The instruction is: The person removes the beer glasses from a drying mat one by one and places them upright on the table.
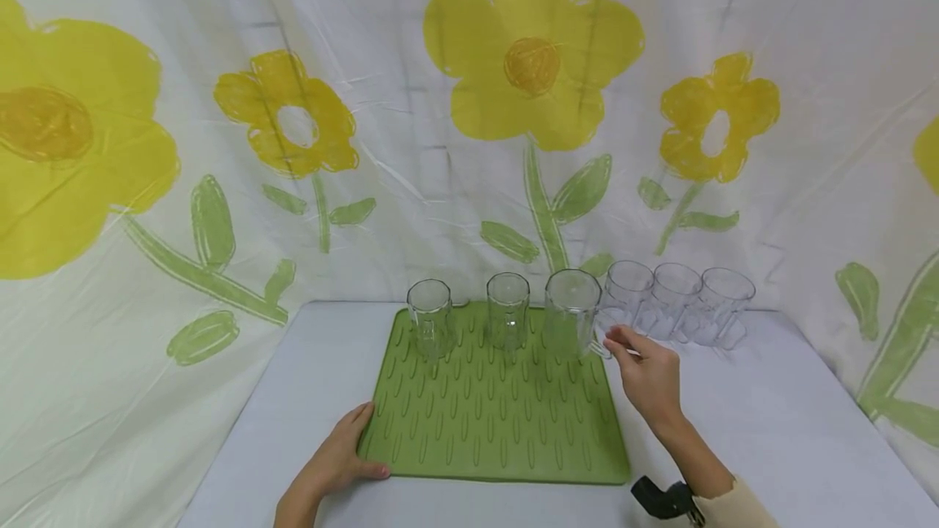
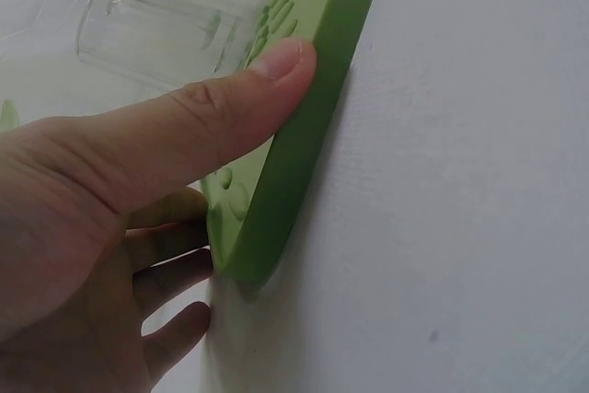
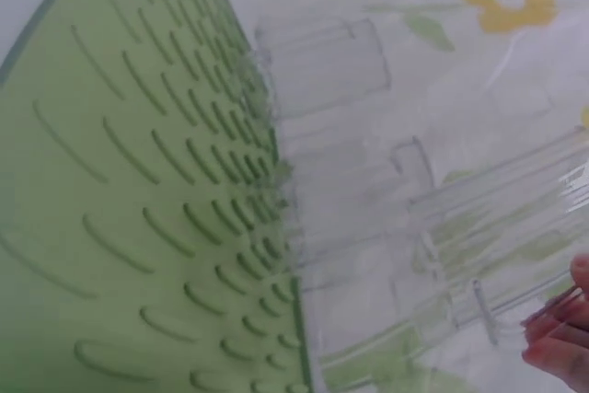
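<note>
A green mat [image 1: 491,430] with raised oval ridges lies on the white table. My left hand [image 1: 341,451] rests at its front left corner, the thumb [image 2: 216,117] straight along the front edge and the relaxed fingers against the left side. My right hand [image 1: 649,373] pinches the handle of a clear glass mug [image 1: 572,308] between thumb and fingertips. This mug is upright over the back right part of the mat. Two more clear glass mugs, one at the back left [image 1: 430,316] and one near the middle [image 1: 508,308], stand on the mat with their handles facing the front.
Three clear glass mugs [image 1: 675,292] stand close together on the table [image 1: 763,414], behind and right of my right hand. A white curtain [image 1: 411,210] with yellow flowers hangs right behind the table. A black device [image 1: 663,499] sits at my right wrist.
</note>
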### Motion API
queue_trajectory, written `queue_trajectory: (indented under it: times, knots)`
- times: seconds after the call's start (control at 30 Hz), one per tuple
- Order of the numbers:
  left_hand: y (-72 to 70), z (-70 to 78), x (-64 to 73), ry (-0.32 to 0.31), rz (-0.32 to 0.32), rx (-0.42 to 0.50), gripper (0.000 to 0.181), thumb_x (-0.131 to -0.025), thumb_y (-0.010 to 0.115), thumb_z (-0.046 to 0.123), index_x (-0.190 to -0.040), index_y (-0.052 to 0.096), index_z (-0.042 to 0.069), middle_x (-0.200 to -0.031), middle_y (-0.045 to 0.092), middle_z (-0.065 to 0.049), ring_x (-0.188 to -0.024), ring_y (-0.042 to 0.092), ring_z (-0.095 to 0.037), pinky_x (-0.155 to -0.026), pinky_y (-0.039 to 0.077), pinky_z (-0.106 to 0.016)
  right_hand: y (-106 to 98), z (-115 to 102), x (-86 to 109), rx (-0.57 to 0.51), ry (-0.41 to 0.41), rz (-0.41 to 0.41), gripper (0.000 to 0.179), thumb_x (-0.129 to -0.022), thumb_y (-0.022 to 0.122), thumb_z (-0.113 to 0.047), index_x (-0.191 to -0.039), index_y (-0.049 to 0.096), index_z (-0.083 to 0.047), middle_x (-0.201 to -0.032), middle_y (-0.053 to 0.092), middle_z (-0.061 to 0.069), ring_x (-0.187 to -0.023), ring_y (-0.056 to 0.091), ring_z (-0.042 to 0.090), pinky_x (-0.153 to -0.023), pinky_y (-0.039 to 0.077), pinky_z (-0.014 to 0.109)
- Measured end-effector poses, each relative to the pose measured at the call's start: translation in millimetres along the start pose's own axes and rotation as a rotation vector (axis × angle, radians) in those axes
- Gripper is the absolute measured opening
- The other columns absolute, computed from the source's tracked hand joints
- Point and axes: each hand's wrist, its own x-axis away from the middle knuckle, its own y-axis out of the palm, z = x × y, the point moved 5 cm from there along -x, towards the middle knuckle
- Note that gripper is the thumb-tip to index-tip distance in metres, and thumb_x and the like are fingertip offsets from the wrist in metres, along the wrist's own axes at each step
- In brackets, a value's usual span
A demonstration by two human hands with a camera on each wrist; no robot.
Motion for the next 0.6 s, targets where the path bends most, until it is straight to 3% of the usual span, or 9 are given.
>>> queue_trajectory:
  times: [0.2, 0.27, 0.6]
  knots:
    - [-0.2, 0.4, 0.6, 0.012, 0.005, 0.008, 0.115, -0.056, 0.092, 0.029, -0.146, 0.032, -0.010, -0.150, 0.033, -0.033, -0.138, 0.030, -0.053, -0.113, 0.030, -0.063, -1.5, -14.2, -0.4, -0.008, -0.020, -0.031, 0.018, -0.079, 0.075, 0.006, -0.097, 0.074, 0.008, -0.084, 0.075, 0.017, -0.075, 0.073, 0.011, -0.071, 0.050, 0.001]
    - [0.0, -0.1, 0.6, 0.009, 0.005, 0.011, 0.115, -0.056, 0.092, 0.029, -0.146, 0.032, -0.010, -0.150, 0.032, -0.033, -0.139, 0.030, -0.053, -0.113, 0.030, -0.063, -1.7, -18.6, -0.6, -0.020, -0.026, -0.039, 0.018, -0.080, 0.075, 0.004, -0.097, 0.074, 0.008, -0.084, 0.075, 0.017, -0.075, 0.074, 0.015, -0.071, 0.051, 0.002]
    - [0.1, 0.0, -0.3, 0.003, 0.004, 0.004, 0.116, -0.055, 0.092, 0.028, -0.146, 0.032, -0.010, -0.151, 0.033, -0.032, -0.139, 0.030, -0.053, -0.113, 0.029, -0.063, -2.2, -39.5, -2.2, -0.151, -0.059, -0.028, 0.025, -0.071, 0.073, 0.019, -0.094, 0.073, 0.010, -0.080, 0.074, 0.019, -0.083, 0.064, -0.014, -0.069, 0.053, 0.005]
